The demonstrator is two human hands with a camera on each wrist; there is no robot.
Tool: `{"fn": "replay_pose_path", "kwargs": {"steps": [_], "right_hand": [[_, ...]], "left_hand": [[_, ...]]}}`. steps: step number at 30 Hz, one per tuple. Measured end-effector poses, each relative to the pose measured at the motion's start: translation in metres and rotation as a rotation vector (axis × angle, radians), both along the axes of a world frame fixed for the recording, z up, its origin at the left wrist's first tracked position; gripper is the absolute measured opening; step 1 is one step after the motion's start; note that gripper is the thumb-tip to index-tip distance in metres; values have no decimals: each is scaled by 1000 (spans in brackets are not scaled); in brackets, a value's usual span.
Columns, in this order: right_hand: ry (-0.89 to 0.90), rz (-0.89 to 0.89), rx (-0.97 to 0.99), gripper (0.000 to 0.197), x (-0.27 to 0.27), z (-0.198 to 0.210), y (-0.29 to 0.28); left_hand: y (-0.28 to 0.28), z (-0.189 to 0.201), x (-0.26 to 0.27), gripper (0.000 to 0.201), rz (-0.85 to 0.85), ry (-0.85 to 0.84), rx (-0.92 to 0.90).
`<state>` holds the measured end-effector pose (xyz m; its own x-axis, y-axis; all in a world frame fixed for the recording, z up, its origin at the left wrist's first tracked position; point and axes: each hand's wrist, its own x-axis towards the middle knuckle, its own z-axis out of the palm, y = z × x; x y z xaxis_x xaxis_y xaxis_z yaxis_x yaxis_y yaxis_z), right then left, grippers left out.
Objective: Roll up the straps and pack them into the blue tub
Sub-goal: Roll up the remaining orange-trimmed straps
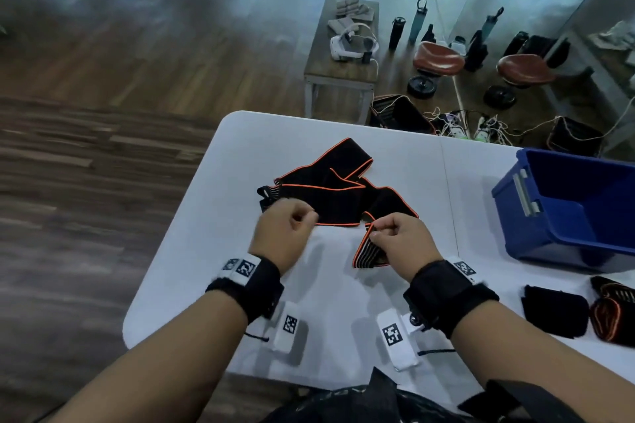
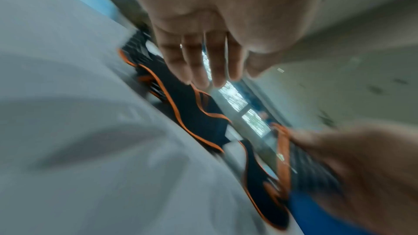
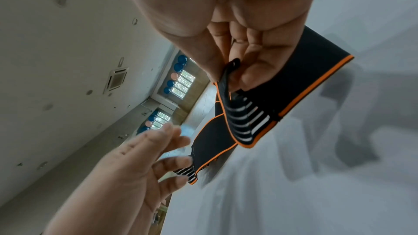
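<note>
The long black elastic strap with orange edging (image 1: 338, 191) lies unrolled in loose folds on the white folding table (image 1: 240, 154), in front of both hands. The right hand (image 1: 400, 239) pinches one striped end of this strap between thumb and fingertips – the right wrist view shows the fingers (image 3: 251, 71) curled round the end tab, with the striped section hanging below. The left hand (image 1: 287, 230) is just above the strap's near edge, close to the opposite striped end; in the left wrist view its fingers (image 2: 199, 63) are extended and relaxed, and hold nothing. The two hands are apart, side by side.

The blue plastic tub (image 1: 570, 206) stands on the table to the right, well apart from the strap; what shows of its interior holds nothing. Near the table's right edge lie a rolled black strap (image 1: 553, 311) and, just beside it, a rolled black-and-orange strap (image 1: 611, 312) – both outside the tub.
</note>
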<state>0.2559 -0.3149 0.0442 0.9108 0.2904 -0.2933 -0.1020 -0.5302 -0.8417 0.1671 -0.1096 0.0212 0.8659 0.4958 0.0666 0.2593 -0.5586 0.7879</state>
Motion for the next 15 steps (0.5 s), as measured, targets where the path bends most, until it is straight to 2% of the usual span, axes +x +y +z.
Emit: {"fn": "replay_pose_path", "kwargs": {"steps": [2, 4, 6, 9, 12, 15], "right_hand": [[37, 11, 24, 20, -2, 1, -4], [59, 24, 42, 29, -5, 3, -8], [49, 42, 50, 32, -9, 7, -12], [43, 57, 76, 25, -15, 9, -21], [57, 60, 74, 23, -17, 8, -33], [52, 67, 61, 24, -16, 14, -45]], "left_hand": [[32, -6, 4, 15, 278, -23, -5], [63, -13, 8, 37, 410, 82, -63], [81, -17, 12, 49, 385, 259, -112], [88, -18, 16, 20, 292, 425, -110], [81, -10, 16, 25, 281, 433, -104], [64, 7, 13, 23, 265, 299, -136]]}}
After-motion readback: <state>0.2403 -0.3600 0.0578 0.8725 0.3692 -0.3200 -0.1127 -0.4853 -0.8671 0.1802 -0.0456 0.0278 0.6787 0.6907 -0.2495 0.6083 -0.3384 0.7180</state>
